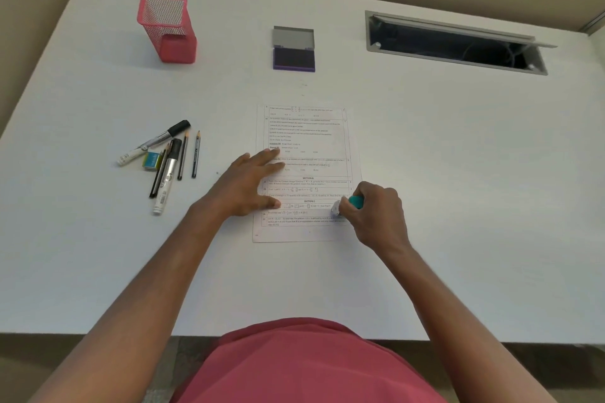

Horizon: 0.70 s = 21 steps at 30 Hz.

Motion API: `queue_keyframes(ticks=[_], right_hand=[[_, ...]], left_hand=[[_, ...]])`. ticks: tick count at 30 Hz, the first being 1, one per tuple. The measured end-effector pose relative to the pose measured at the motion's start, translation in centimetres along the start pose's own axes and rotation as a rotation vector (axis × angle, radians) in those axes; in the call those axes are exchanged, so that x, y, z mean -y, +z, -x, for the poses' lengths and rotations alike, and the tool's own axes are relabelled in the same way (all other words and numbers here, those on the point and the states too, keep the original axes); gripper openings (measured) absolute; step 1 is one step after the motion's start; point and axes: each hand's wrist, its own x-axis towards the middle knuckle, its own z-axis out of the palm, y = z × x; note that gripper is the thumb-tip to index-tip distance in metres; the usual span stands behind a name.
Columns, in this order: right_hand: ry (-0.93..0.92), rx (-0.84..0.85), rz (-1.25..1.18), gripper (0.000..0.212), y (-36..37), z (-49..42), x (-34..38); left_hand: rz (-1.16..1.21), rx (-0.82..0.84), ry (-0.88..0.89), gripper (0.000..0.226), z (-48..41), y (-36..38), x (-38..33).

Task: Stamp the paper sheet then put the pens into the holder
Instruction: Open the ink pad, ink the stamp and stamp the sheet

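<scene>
Low at centre frame, the thin, slide-prone paper sheet (306,154) lies pinned under the flat, open left hand (244,185), while the right hand (373,213) closes its grip round the light, rigid stamp (352,203).

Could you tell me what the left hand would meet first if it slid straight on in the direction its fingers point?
The left hand lies flat on the paper sheet, fingers pointing up and to the right. Sliding on, it would only cross more of the sheet; beyond the sheet's far edge the table looks free, probably passing right of the ink pad.
</scene>
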Motion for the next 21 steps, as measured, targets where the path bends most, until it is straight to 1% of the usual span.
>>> queue_keyframes(ticks=[2,5,9,10,13,17,21], right_hand=[[-0.026,-0.007,0.024,0.031,0.5,0.0,0.0],[-0.125,-0.018,0.089,0.03,1.0,0.0,0.0],[-0.266,-0.004,0.173,0.04,1.2,0.1,-0.2],[-0.288,0.008,0.195,0.039,1.3,0.0,-0.5],[-0.322,0.045,0.243,0.029,2.0,-0.1,-1.0],[-0.365,-0.007,0.286,0.024,2.6,0.5,-1.7],[-0.379,0.018,0.304,0.012,2.5,-0.1,-1.6]], left_hand=[[0.008,-0.008,0.006,0.087,0.0,0.1,0.0],[0.012,-0.013,0.012,0.087,0.0,0.2,0.2],[0.014,-0.017,0.018,0.087,-0.1,0.3,0.4],[0.012,-0.016,0.02,0.087,-0.1,0.3,0.4],[0.006,-0.01,0.016,0.087,-0.1,0.3,0.4],[-0.003,-0.004,0.015,0.087,-0.1,0.2,0.4],[-0.014,0.002,0.013,0.087,-0.1,0.3,0.3]])
